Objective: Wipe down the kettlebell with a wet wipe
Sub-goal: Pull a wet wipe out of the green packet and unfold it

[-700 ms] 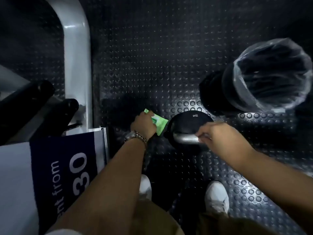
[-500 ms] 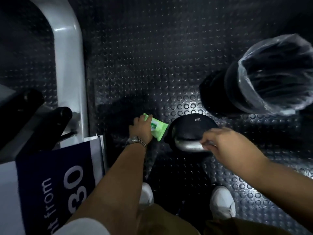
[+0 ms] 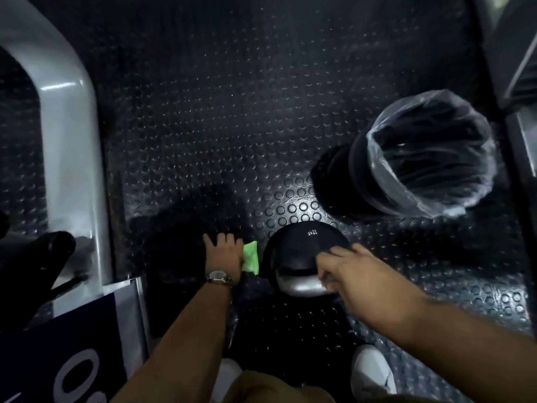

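Black studded floor [image 3: 232,126]; kettlebell [image 3: 302,245] nr lined bin [image 3: 359,173].

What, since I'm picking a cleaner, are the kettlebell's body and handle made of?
The kettlebell body: matte black, probably rubber or vinyl coating, or paint; dull sheen, white printed marking. The handle: bare metal, likely polished steel or chrome; bright silvery reflections.

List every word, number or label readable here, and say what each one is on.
"12 kg", roughly: small white upside-down marking on the kettlebell, blurred.
"0": part of the large white print on the navy sign; the rest is cut off.
Green wipe pack: any print is too blurred to read.
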